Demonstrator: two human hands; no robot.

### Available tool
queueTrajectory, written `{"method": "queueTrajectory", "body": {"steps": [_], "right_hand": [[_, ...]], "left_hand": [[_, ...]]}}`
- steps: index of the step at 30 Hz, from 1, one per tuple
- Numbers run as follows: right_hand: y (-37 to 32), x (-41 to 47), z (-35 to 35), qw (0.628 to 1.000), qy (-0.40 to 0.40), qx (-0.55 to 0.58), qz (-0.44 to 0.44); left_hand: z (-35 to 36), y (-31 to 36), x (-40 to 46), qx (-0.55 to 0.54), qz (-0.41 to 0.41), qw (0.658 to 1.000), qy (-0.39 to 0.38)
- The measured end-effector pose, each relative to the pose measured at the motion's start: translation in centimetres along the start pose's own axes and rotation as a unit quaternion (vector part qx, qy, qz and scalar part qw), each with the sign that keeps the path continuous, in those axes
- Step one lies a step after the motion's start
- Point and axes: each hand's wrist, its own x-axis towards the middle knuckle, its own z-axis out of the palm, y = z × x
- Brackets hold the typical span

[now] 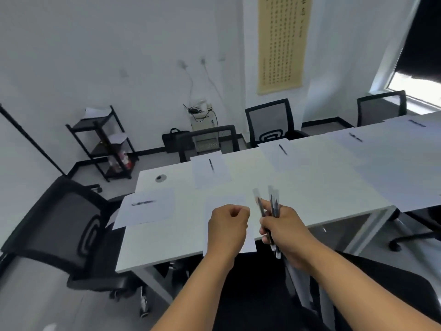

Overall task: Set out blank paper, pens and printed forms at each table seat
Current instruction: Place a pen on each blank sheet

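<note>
My right hand (284, 228) grips a bunch of black pens (269, 206) with clear caps, their tips pointing up over the white table (310, 187). Just left of it, my left hand (228, 226) is curled into a loose fist above a blank sheet (224, 201) at the near seat; nothing shows in it. At the table's left end lies a sheet with a pen (145, 209). Across the table, a sheet carries a pen (211, 164), and another sheet carries its own pen (283, 149). Further sheets lie along the right.
Black mesh chairs stand at the left end (69, 225), behind the far side (269, 123) and at the far right (381, 108). A black shelf cart (105, 144) with papers stands by the wall. A black bag (175, 139) sits on the floor.
</note>
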Motion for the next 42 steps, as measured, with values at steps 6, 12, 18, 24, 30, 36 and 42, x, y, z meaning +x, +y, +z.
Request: {"method": "queueTrajectory", "body": {"steps": [6,12,18,24,30,36,42], "right_hand": [[1.7,5.1,2.5,0.998,-0.027,-0.036,0.031],[4.3,10.3,4.2,0.995,-0.046,-0.046,0.077],[7.7,13.9,5.4,0.989,-0.048,-0.036,0.137],[11.2,16.5,6.0,0.981,-0.045,-0.083,0.169],[14.2,18.7,4.8,0.973,-0.014,-0.067,0.219],[16.3,19.8,3.7,0.969,-0.005,-0.042,0.244],[17.3,20.7,3.4,0.965,0.001,-0.028,0.262]], "left_hand": [[-0.4,-2.7,4.9,-0.019,-0.015,1.000,0.017],[0.0,-6.0,11.2,-0.012,-0.047,0.999,0.015],[1.1,-10.4,15.8,-0.033,-0.111,0.993,-0.011],[1.5,-14.3,20.7,0.006,-0.176,0.984,0.020],[2.3,-17.4,26.3,0.086,-0.204,0.975,0.016],[4.1,-20.9,29.1,0.126,-0.240,0.962,0.023],[5.2,-23.0,29.8,0.127,-0.248,0.959,0.047]]}}
